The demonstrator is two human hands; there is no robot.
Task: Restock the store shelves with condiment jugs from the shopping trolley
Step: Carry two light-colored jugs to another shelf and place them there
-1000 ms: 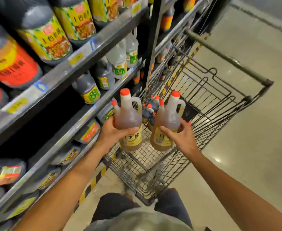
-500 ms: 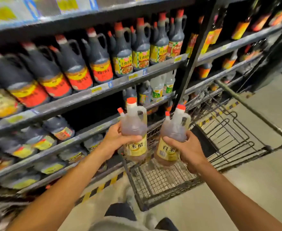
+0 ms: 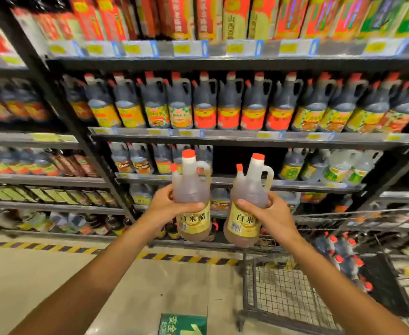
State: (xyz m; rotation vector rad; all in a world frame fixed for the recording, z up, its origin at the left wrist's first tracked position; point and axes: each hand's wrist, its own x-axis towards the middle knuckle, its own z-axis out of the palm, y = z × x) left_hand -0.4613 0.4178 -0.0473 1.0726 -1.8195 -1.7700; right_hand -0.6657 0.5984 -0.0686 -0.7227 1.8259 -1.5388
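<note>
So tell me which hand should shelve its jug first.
Probably the right hand: its jug hangs just below the dark shelf gap. The left hand holds its jug before stocked jugs.

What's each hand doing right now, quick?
Left hand: closed, fingers wrapped round the left amber jug.
Right hand: closed, fingers wrapped round the right amber jug.

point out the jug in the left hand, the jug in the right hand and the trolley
left jug (image 3: 193,221), head view, on its yellow label
right jug (image 3: 244,223), head view, on its yellow label
trolley (image 3: 288,298), head view, on its wire mesh wall
</note>
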